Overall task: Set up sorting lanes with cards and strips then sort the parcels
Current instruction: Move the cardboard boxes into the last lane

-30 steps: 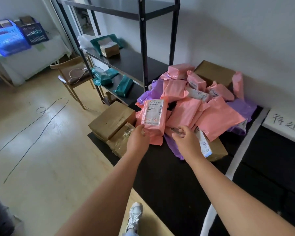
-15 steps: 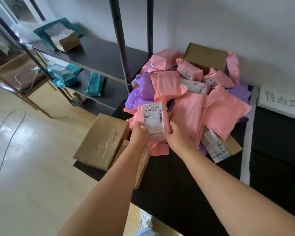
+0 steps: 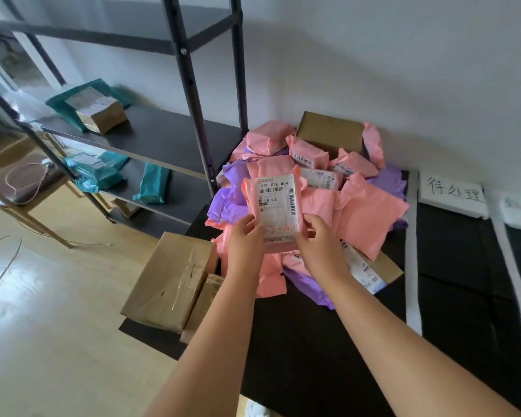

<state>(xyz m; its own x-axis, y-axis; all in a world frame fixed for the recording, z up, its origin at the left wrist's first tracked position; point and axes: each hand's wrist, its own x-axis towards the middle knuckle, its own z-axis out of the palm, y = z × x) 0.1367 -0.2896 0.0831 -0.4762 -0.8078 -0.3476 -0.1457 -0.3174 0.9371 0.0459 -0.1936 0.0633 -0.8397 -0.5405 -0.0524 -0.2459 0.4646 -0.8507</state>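
Sorting is on. The lanes look laid out, with a white strip [image 3: 412, 266] and a handwritten card [image 3: 453, 195] on the right of the black table [image 3: 298, 341]. One pink parcel [image 3: 275, 206] is up for inspection. The left hand [image 3: 244, 236] grips its lower left edge and the right hand [image 3: 319, 242] pinches its lower right corner. The parcel sits between the two hands, tilted up, with its shipping label [image 3: 275, 194] facing the camera. It is held above the near side of the pile [image 3: 370, 218] of pink and purple parcels.

Next, I'd say: read the code, pick a lane, then carry the parcel right across the strip. The lanes are well apart from here, and the soft bag will probably sag, so it wants a firm hold.
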